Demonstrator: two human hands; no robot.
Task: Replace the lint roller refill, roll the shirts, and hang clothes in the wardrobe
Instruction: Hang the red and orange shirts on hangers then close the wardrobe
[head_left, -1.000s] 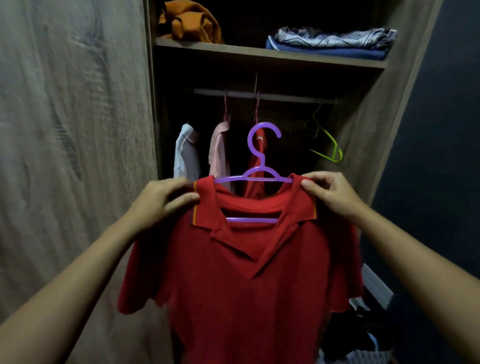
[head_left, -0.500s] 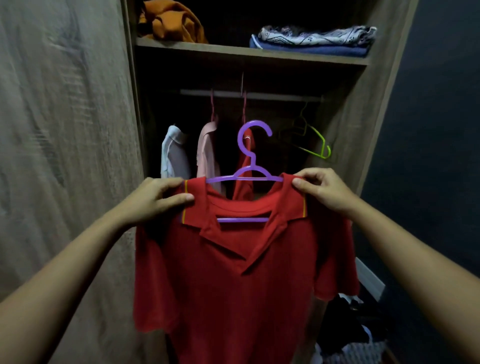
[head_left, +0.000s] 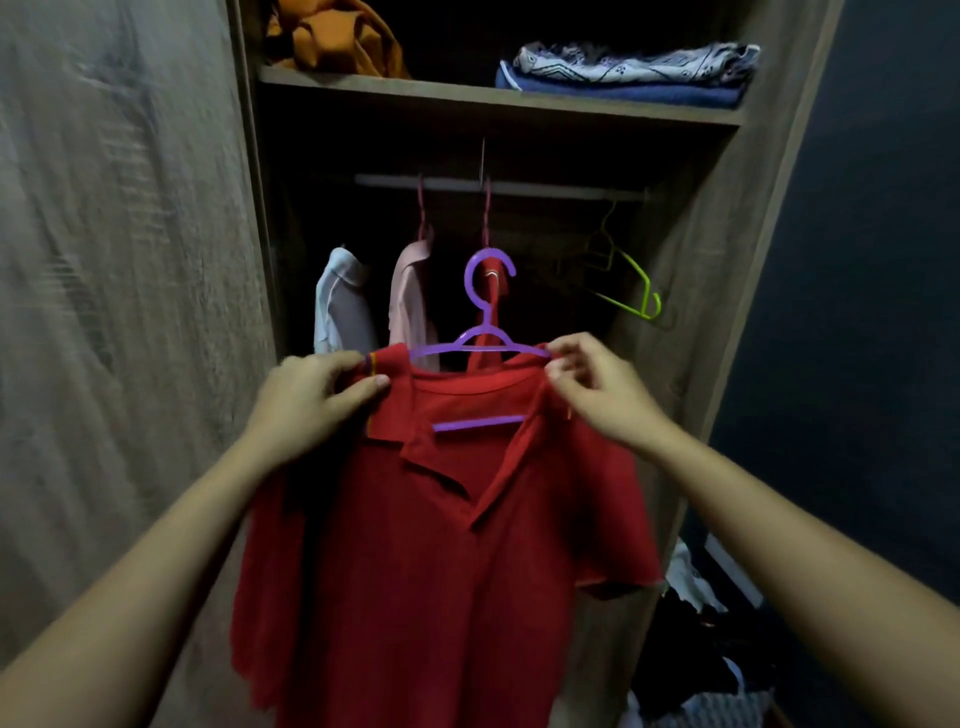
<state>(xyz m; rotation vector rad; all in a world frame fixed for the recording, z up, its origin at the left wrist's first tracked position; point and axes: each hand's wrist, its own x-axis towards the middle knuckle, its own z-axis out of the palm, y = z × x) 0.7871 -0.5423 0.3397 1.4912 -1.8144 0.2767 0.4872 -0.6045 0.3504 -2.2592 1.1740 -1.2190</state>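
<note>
Wardrobe (head_left: 701, 312): open in front of you, 3 garments hang on the rail (head_left: 545, 188).
Red polo shirt (head_left: 441, 561): on the purple hanger (head_left: 485, 332), held up before the rail.
Left hand (head_left: 306, 400): you pinch the collar's left shoulder.
Right hand (head_left: 597, 387): your fingertips grip the right shoulder and hanger end.
Green hanger (head_left: 631, 283): bare, on the rail at right.

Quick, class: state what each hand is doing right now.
Left hand: closed, pinching the left shoulder of the red polo shirt.
Right hand: closed, pinching the shirt's right shoulder on the purple plastic hanger.
</note>
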